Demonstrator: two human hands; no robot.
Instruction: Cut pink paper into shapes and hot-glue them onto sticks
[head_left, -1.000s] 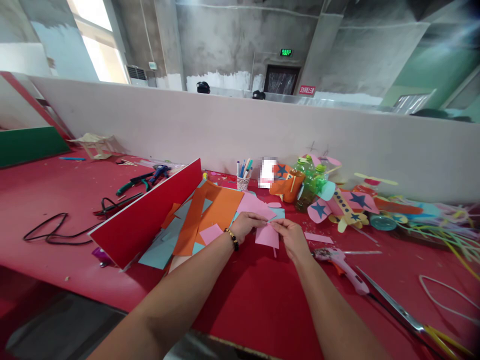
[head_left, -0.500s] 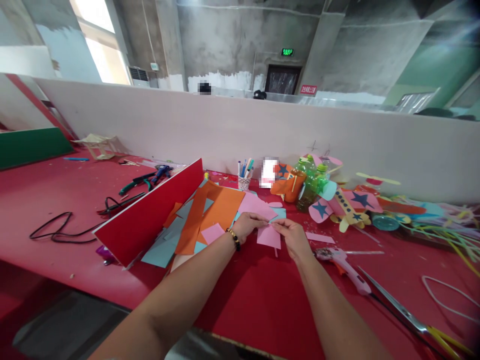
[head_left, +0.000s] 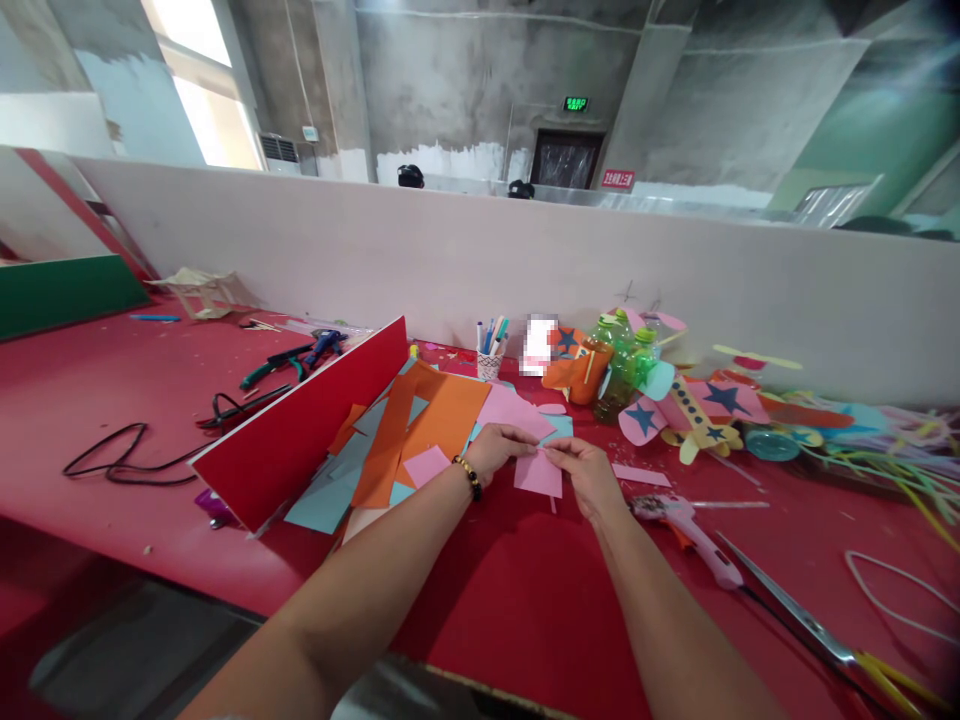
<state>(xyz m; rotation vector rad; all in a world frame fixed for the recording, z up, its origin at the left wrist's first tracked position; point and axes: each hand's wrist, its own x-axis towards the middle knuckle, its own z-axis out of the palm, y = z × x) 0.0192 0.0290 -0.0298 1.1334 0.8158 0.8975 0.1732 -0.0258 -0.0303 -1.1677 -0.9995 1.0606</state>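
Both hands pinch the top edge of a small pink paper piece (head_left: 538, 475) above the red table. My left hand (head_left: 498, 452), with a beaded bracelet at the wrist, is closed at its left corner. My right hand (head_left: 586, 472) is closed at the right corner, thumb and forefinger together. A thin pink strip pokes out below the paper's lower edge. Behind the hands lies more pink paper (head_left: 517, 408) over light blue sheets. A pink glue gun (head_left: 697, 538) rests to the right of my right hand, beside a pink strip (head_left: 641, 476).
Orange sheets (head_left: 447, 400) and blue sheets lie at left against a tilted red board (head_left: 307, 430). Long scissors (head_left: 806, 610) lie at right. A pen cup (head_left: 489, 364), green bottles (head_left: 616, 385) and paper planes (head_left: 697, 410) stand along the white partition (head_left: 420, 250). Pliers (head_left: 281, 368) and a black cord are further left.
Almost nothing differs. Both hands keep the same pinch on the pink paper, and the view has shifted very slightly.
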